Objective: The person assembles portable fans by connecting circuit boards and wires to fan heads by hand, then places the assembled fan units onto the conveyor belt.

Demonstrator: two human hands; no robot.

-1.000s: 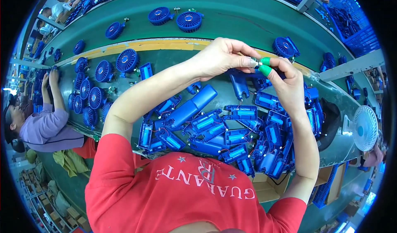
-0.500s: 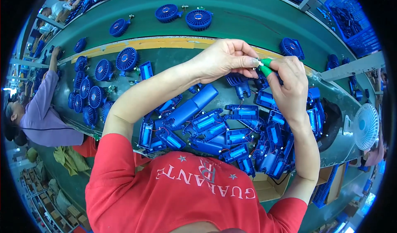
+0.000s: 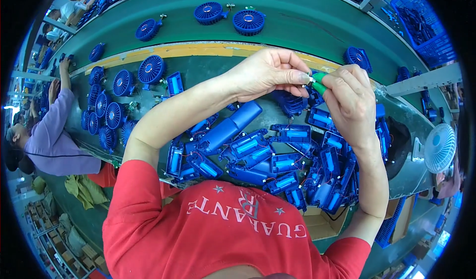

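The left hand (image 3: 269, 74) and right hand (image 3: 352, 98) meet over the far side of the bench (image 3: 198, 71), near the belt (image 3: 307, 11). Left thumb and fingers are pinched together on a small pale part (image 3: 311, 80); the right thumb and finger, in green caps (image 3: 319, 87), close on its right side. What kind of part it is, I cannot tell.

In the last half second the right hand has rolled slightly and shifted right, while the left has barely moved — so the part seems held by the left and worked by the right, and that fine work looks unfinished. The fan (image 3: 290, 103) just below the fingers now shows at another angle; whether it is wired to the part is hidden.

The belt fans (image 3: 249, 22) have slid right. Nearer lie blue housings (image 3: 296, 134) — in a loose heap — with more fans (image 3: 151, 69) on the left.
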